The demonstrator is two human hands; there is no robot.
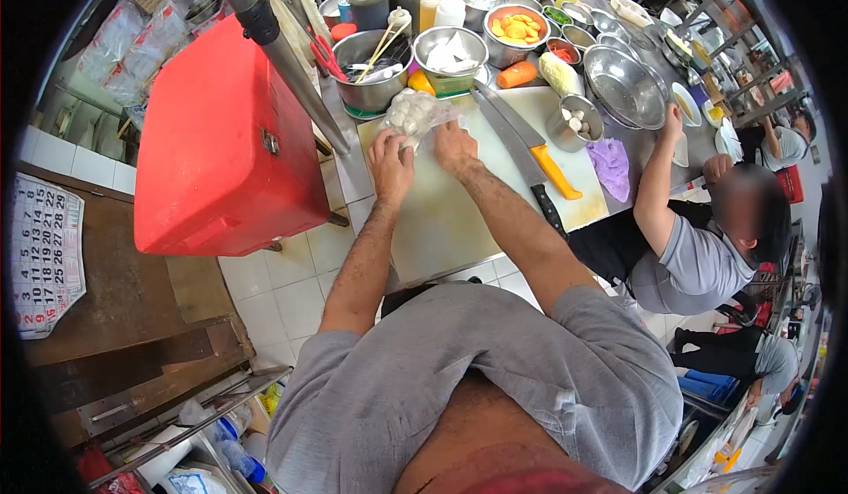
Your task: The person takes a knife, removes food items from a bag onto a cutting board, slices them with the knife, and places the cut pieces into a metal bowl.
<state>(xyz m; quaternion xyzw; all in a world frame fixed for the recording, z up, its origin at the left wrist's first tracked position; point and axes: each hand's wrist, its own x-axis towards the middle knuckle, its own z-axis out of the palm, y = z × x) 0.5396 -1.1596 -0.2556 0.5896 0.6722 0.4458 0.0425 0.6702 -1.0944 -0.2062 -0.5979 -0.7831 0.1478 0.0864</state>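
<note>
A clear plastic bag (412, 112) of whitish round pieces, perhaps mushrooms or fish balls, lies at the far left of the white cutting board (446, 220). My left hand (390, 169) grips its near side with fingers curled. The bag's loose clear end runs to my right hand (455, 147), whose fingers are closed on it; the fingertips are partly hidden. To the right, a knife with a yellow handle (556, 173) and one with a black handle (549, 211) lie side by side on the board. A metal pot (575, 132) holding pale round pieces stands beyond them.
A purple cloth (609, 167) lies right of the board. Bowls, including an orange-filled one (515, 34), and sauce bottles (368, 3) line the back. A red cool box (221, 140) and metal pole (296, 61) stand left. A co-worker (698, 255) reaches in from the right.
</note>
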